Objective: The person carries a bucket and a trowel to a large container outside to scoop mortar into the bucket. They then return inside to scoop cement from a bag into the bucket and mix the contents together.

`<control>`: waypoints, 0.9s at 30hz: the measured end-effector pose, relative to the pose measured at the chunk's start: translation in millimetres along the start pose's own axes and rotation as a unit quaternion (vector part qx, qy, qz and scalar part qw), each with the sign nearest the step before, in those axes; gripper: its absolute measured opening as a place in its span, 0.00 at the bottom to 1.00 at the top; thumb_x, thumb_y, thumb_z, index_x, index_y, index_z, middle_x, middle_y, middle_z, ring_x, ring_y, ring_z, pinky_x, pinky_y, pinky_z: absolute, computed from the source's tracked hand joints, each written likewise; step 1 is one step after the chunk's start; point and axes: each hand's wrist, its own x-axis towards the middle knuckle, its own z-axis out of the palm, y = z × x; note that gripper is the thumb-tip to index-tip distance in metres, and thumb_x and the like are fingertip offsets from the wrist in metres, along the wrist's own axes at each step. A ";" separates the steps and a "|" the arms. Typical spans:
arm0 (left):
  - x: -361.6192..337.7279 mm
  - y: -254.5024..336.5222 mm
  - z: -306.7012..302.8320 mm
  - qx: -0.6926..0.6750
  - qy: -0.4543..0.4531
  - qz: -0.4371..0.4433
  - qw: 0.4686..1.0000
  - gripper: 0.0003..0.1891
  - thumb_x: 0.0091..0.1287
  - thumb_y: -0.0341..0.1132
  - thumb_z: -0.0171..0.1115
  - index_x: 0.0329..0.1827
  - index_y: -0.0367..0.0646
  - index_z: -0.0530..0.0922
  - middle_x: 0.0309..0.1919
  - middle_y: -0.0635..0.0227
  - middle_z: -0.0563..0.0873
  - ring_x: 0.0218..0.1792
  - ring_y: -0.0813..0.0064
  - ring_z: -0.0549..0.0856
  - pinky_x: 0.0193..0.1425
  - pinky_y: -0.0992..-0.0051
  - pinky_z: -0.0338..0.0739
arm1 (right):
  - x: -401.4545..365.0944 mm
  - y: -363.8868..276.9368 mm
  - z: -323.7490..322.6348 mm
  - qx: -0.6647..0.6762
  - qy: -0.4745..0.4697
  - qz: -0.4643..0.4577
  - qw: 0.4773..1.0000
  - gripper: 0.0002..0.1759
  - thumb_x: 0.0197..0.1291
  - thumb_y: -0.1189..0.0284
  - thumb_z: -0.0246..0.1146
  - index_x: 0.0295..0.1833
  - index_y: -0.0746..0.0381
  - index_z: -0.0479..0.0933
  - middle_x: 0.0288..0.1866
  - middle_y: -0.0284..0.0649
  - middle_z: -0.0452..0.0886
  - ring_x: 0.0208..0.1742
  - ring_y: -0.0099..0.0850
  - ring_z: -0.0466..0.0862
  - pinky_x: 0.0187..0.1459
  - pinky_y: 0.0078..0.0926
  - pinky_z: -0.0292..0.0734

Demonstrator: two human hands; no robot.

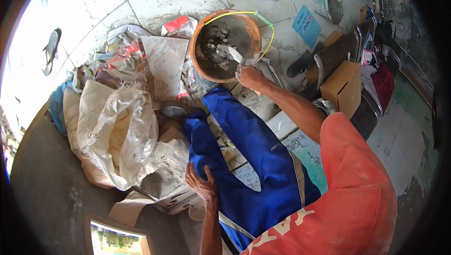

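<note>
My right hand (pixel 251 77) is closed around the handle of a trowel at the near rim of an orange bucket (pixel 195 57). The blade of the trowel (pixel 230 53) reaches inside, over grey wet mortar (pixel 220 36) in the bucket. A yellow wire handle (pixel 230 14) with a green grip hangs over the bucket's far and right side. My left hand (pixel 202 183) lies open against my blue trouser leg, fingers spread, holding nothing. Close to it stands an opened paper bag of grey powder (pixel 164 165).
Left of my legs is a white woven sack (pixel 117 128) with pale powder. A dusty board (pixel 165 62) and crumpled bags lie behind. To the right are metal chairs (pixel 324 76) with a cardboard box (pixel 342 86); beyond are a blue package (pixel 306 27) and a small bucket (pixel 333 7).
</note>
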 end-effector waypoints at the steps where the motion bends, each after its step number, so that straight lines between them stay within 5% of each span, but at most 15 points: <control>1: -1.4 -0.4 -2.5 0.003 -0.001 -0.003 1.000 0.22 0.56 0.35 0.58 0.52 0.35 0.66 0.51 0.54 0.71 0.53 0.55 0.69 0.59 0.59 0.58 | 0.9 -1.9 -23.1 0.206 -0.133 0.163 0.956 0.12 0.54 0.70 0.51 0.41 0.67 0.70 0.22 0.44 0.74 0.24 0.37 0.78 0.24 0.37 0.72; 2: -0.3 1.0 -0.9 0.005 0.000 -0.002 1.000 0.22 0.56 0.35 0.58 0.52 0.36 0.66 0.51 0.54 0.71 0.53 0.55 0.69 0.59 0.59 0.58 | 5.4 -0.3 -32.9 0.390 -0.252 0.310 0.829 0.12 0.55 0.68 0.51 0.39 0.67 0.69 0.20 0.43 0.73 0.19 0.35 0.76 0.17 0.36 0.71; 3: 1.0 1.2 0.3 0.007 -0.002 0.002 1.000 0.22 0.56 0.35 0.58 0.52 0.36 0.66 0.51 0.53 0.71 0.53 0.55 0.69 0.58 0.59 0.58 | 11.6 4.5 -27.6 0.543 -0.225 0.375 0.717 0.13 0.57 0.64 0.50 0.32 0.64 0.67 0.17 0.40 0.70 0.12 0.32 0.72 0.10 0.31 0.66; 5: -0.2 1.8 1.9 0.004 -0.003 0.000 1.000 0.23 0.56 0.35 0.58 0.53 0.36 0.65 0.51 0.53 0.71 0.53 0.55 0.69 0.58 0.59 0.58 | 44.7 24.5 9.2 0.679 -0.255 0.401 0.559 0.12 0.57 0.65 0.50 0.30 0.63 0.67 0.15 0.39 0.69 0.12 0.29 0.71 0.12 0.28 0.68; 7: 5.6 1.0 5.4 0.001 0.001 -0.002 1.000 0.23 0.57 0.35 0.57 0.54 0.36 0.65 0.51 0.53 0.71 0.53 0.55 0.68 0.58 0.60 0.58 | 78.2 27.5 23.5 0.707 -0.250 0.388 0.536 0.11 0.57 0.65 0.50 0.28 0.62 0.66 0.15 0.37 0.68 0.12 0.27 0.70 0.13 0.25 0.68; 10: 1.0 -0.5 -0.7 0.002 -0.011 -0.008 1.000 0.23 0.57 0.35 0.57 0.54 0.36 0.64 0.51 0.53 0.71 0.53 0.55 0.69 0.58 0.60 0.59 | 77.6 20.4 44.9 0.706 -0.197 0.299 0.610 0.12 0.55 0.66 0.53 0.26 0.63 0.67 0.16 0.38 0.70 0.14 0.28 0.72 0.15 0.26 0.70; 11: 7.1 2.8 7.2 -0.010 0.002 -0.003 1.000 0.23 0.57 0.35 0.57 0.54 0.36 0.64 0.51 0.53 0.71 0.53 0.55 0.69 0.58 0.60 0.59 | 72.1 5.4 29.7 0.564 -0.199 0.350 0.721 0.14 0.54 0.66 0.55 0.27 0.66 0.70 0.17 0.39 0.71 0.16 0.32 0.75 0.15 0.30 0.71; 13: 0.8 -0.4 2.4 0.002 -0.008 -0.007 1.000 0.23 0.56 0.34 0.58 0.54 0.36 0.64 0.51 0.53 0.71 0.53 0.55 0.69 0.58 0.60 0.59 | 58.3 -14.5 14.3 0.333 -0.183 0.232 0.896 0.15 0.52 0.66 0.55 0.29 0.70 0.73 0.18 0.43 0.74 0.20 0.38 0.78 0.20 0.34 0.73; 14: -1.0 -0.1 -0.1 0.004 -0.013 -0.006 1.000 0.23 0.56 0.34 0.58 0.54 0.36 0.64 0.51 0.53 0.71 0.53 0.55 0.69 0.58 0.60 0.59 | 47.7 -15.5 32.0 0.016 -0.136 -0.019 0.990 0.14 0.51 0.68 0.55 0.33 0.70 0.75 0.22 0.48 0.77 0.25 0.41 0.80 0.26 0.36 0.75; 15: 1.6 1.9 3.4 0.001 -0.010 -0.007 1.000 0.23 0.56 0.35 0.58 0.54 0.36 0.64 0.51 0.53 0.71 0.54 0.55 0.69 0.58 0.60 0.59 | 42.2 -4.7 69.7 -0.198 -0.106 -0.217 0.950 0.14 0.50 0.69 0.55 0.37 0.69 0.75 0.25 0.50 0.79 0.30 0.42 0.81 0.30 0.35 0.75; 17: 4.4 4.2 3.3 0.001 -0.009 -0.006 1.000 0.23 0.56 0.35 0.58 0.54 0.36 0.65 0.52 0.54 0.71 0.54 0.55 0.69 0.58 0.60 0.59 | 12.1 -44.2 27.3 -0.005 0.049 0.048 0.998 0.15 0.43 0.74 0.56 0.40 0.66 0.76 0.27 0.43 0.79 0.31 0.37 0.81 0.25 0.32 0.76; 20: 2.0 5.9 2.2 0.007 -0.024 0.003 1.000 0.23 0.56 0.34 0.58 0.53 0.37 0.65 0.51 0.53 0.70 0.53 0.55 0.69 0.58 0.58 0.58 | 7.1 -49.0 88.1 -0.276 -0.002 0.008 0.961 0.15 0.47 0.75 0.54 0.43 0.66 0.74 0.28 0.43 0.79 0.33 0.37 0.80 0.26 0.33 0.77; 21: 0.0 2.6 -0.4 0.010 -0.019 0.005 1.000 0.23 0.56 0.34 0.58 0.53 0.37 0.65 0.52 0.53 0.70 0.53 0.55 0.69 0.58 0.58 0.58 | 9.8 -46.3 88.2 -0.274 -0.003 0.010 0.962 0.15 0.47 0.75 0.54 0.43 0.66 0.74 0.28 0.43 0.79 0.33 0.37 0.80 0.26 0.33 0.77; 25: 5.4 1.8 -4.0 0.007 0.004 0.007 1.000 0.23 0.56 0.34 0.58 0.54 0.37 0.65 0.52 0.52 0.70 0.53 0.55 0.69 0.58 0.59 0.59 | 52.6 -6.0 84.7 -0.054 -0.116 0.054 0.990 0.14 0.52 0.69 0.52 0.41 0.67 0.74 0.34 0.48 0.79 0.43 0.33 0.79 0.37 0.28 0.74; 27: 10.9 1.1 -0.3 -0.011 0.015 -0.001 1.000 0.23 0.56 0.34 0.58 0.54 0.36 0.64 0.52 0.52 0.70 0.53 0.54 0.68 0.58 0.59 0.59 | 60.1 22.0 66.8 0.053 -0.126 0.009 0.991 0.15 0.53 0.64 0.54 0.35 0.65 0.74 0.29 0.46 0.78 0.33 0.33 0.80 0.30 0.29 0.74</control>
